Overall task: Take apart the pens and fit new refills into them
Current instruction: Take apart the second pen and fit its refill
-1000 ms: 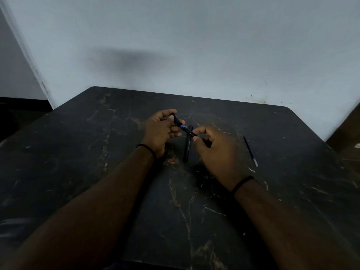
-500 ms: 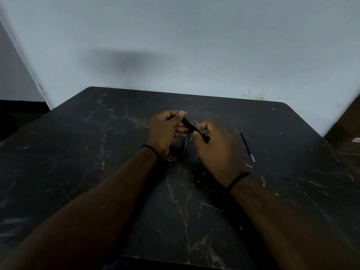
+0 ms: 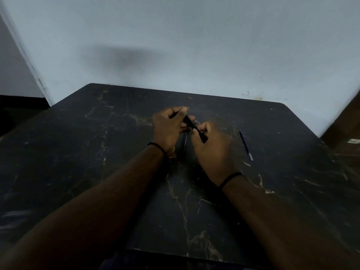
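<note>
Mid-frame, just above centre: both hands meet over the dark marbled tabletop [image 3: 194,221]. Left hand [image 3: 168,127] is closed around the upper end of a black pen [image 3: 191,124]; right hand [image 3: 212,151] pinches the lower end, where a short black piece pokes out past the thumb. The pen runs slantwise between them, from upper left down to lower right, held clear of the tabletop.

Step in hand, as I judge it: the two halves of the pen are being joined or parted, most likely by twisting (no gap or refill shows at the joint, so I cannot tell which way it is going). The next move calls for a firm hold with one hand and a turn along the pen's own line with the other, kept straight so the thin parts do not bend.

Count:
- Pens in the hands: one.
- A second dark pen part [image 3: 184,142] lies on the tabletop just below the hands, half hidden: one.
- Loose blue refill [image 3: 245,145] to the right of centre, well apart from the hands: one.
- Black wristbands: two, one per wrist.
</note>
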`<act>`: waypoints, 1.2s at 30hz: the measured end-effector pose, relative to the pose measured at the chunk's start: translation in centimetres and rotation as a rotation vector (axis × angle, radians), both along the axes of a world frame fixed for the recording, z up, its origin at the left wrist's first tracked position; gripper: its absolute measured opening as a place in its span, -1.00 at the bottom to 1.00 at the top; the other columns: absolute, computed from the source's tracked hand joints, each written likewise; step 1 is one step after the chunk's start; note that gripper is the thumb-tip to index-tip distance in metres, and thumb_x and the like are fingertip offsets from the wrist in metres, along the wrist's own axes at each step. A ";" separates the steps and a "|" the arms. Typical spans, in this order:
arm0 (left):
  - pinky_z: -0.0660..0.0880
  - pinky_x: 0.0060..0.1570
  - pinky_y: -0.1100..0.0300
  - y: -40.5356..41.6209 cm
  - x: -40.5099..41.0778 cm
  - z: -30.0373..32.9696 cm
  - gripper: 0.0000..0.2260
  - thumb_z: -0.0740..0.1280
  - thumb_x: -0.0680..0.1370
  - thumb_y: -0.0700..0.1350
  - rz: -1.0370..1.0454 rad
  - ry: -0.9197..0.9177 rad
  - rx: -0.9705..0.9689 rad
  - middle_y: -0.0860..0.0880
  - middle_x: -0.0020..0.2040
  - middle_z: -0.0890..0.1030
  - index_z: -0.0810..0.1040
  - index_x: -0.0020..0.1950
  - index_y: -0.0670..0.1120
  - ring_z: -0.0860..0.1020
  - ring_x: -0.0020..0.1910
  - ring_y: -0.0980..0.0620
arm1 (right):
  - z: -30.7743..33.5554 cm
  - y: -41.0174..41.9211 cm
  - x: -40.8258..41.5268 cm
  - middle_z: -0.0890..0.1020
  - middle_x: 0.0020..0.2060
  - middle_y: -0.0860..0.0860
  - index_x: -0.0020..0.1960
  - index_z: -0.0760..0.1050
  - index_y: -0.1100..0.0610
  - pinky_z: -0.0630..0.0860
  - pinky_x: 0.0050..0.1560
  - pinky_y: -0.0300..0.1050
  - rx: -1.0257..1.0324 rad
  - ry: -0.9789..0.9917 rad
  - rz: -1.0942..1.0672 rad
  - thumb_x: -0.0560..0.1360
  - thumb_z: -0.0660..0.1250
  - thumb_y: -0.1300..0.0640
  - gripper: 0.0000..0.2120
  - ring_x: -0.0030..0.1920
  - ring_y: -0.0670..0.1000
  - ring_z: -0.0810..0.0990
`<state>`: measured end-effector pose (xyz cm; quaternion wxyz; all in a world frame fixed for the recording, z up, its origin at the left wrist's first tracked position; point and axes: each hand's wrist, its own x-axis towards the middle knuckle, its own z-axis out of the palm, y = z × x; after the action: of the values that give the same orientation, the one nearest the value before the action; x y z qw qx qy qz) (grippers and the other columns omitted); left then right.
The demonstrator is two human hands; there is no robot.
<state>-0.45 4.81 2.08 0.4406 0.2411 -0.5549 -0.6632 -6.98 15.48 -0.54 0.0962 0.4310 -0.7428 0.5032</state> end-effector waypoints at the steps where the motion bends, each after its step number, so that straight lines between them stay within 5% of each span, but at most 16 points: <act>1: 0.66 -0.11 0.08 -0.2 0.1 0.0 -0.84 0.28 0.62 -0.19 -0.007 0.013 -0.022 -0.28 -0.04 0.67 0.58 0.11 -0.25 0.69 -0.09 -0.14 | 0.2 -0.1 0.1 0.50 -0.38 -0.13 -0.08 0.49 0.01 0.34 -0.37 -0.37 0.000 -0.011 0.002 0.57 0.35 0.05 -0.92 -0.38 -0.19 0.48; 6: 0.61 -0.20 0.17 -1.1 0.4 -0.3 -0.71 0.15 0.68 -0.08 0.018 -0.063 -0.105 -0.22 -0.02 0.68 0.53 0.28 -0.19 0.66 -0.15 -0.07 | 0.6 -0.6 0.2 0.63 -0.23 -0.07 0.04 0.52 -0.04 0.55 -0.15 0.00 0.108 -0.137 0.021 0.63 0.20 -0.08 -0.83 -0.20 -0.05 0.60; 8: 0.52 -0.28 0.18 -1.7 0.4 -0.9 -0.77 0.16 0.68 -0.06 0.141 -0.208 -0.240 -0.12 -0.19 0.65 0.57 0.08 -0.13 0.59 -0.29 0.02 | 0.8 -0.4 0.1 0.67 -0.17 -0.02 0.05 0.51 0.01 0.56 -0.04 0.09 0.074 -0.213 0.014 0.65 0.17 -0.05 -0.81 -0.13 0.03 0.63; 12: 0.28 -0.42 0.20 -2.2 0.1 -2.0 -0.59 0.27 0.60 0.07 0.198 -0.723 -0.764 0.00 -0.48 0.40 0.40 -0.42 -0.05 0.33 -0.50 0.08 | 1.4 -0.1 -0.1 0.69 -0.23 -0.07 -0.11 0.40 -0.07 0.44 -0.20 -0.08 0.029 -0.314 -0.064 0.65 0.17 -0.04 -0.83 -0.20 -0.10 0.61; 16: 0.37 -0.34 0.16 -1.9 -1.2 -2.3 -0.59 0.31 0.51 0.20 0.142 -1.007 -0.922 -0.05 -0.36 0.47 0.35 -0.39 -0.03 0.42 -0.38 0.00 | 1.9 0.2 -0.1 0.61 -0.29 -0.10 -0.19 0.44 -0.05 0.30 -0.33 -0.18 0.023 -0.308 -0.140 0.60 0.26 -0.03 -0.80 -0.29 -0.17 0.52; 19: 0.37 -0.27 0.14 -2.1 -1.4 -2.2 -0.69 0.31 0.50 0.14 0.149 -1.061 -0.935 -0.06 -0.22 0.52 0.35 -0.32 0.00 0.45 -0.26 -0.03 | 2.0 0.0 -0.2 0.57 -0.36 -0.09 -0.20 0.49 0.00 0.30 -0.38 -0.18 0.072 -0.305 -0.181 0.56 0.32 -0.02 -0.82 -0.34 -0.11 0.52; 24: 0.41 -0.26 0.14 -3.9 -0.2 -1.8 -0.63 0.29 0.50 0.10 0.201 -1.013 -0.794 -0.16 -0.26 0.58 0.48 -0.34 -0.16 0.57 -0.22 -0.17 | 2.1 -1.2 0.1 0.43 -0.63 -0.01 -0.48 0.44 0.16 0.24 -0.47 -0.19 0.314 -0.286 -0.173 0.44 0.31 -0.06 -0.59 -0.55 -0.01 0.45; 30: 0.26 -0.34 0.15 -5.1 1.1 -1.5 -0.56 0.33 0.49 0.02 0.293 -0.972 -0.744 -0.05 -0.52 0.31 0.27 -0.51 -0.11 0.41 -0.41 -0.10 | 2.1 -3.7 0.7 0.66 -0.19 0.16 -0.19 0.57 0.18 0.39 -0.25 -0.12 0.461 -0.163 -0.215 0.43 0.35 -0.07 -0.70 -0.15 0.20 0.63; 36: 0.24 -0.37 0.17 -5.1 1.0 -1.9 -0.61 0.32 0.49 0.06 0.326 -0.936 -0.713 -0.03 -0.47 0.41 0.35 -0.47 -0.08 0.43 -0.41 -0.05 | 1.3 -4.6 0.8 0.67 -0.11 0.15 -0.15 0.48 0.13 0.33 -0.24 -0.10 0.528 -0.034 -0.235 0.47 0.32 -0.11 -0.71 -0.11 0.19 0.62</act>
<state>0.50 -0.29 0.22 0.2993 0.4265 -0.8334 -0.1844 -6.20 10.84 0.75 0.0259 0.3435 -0.8945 0.2849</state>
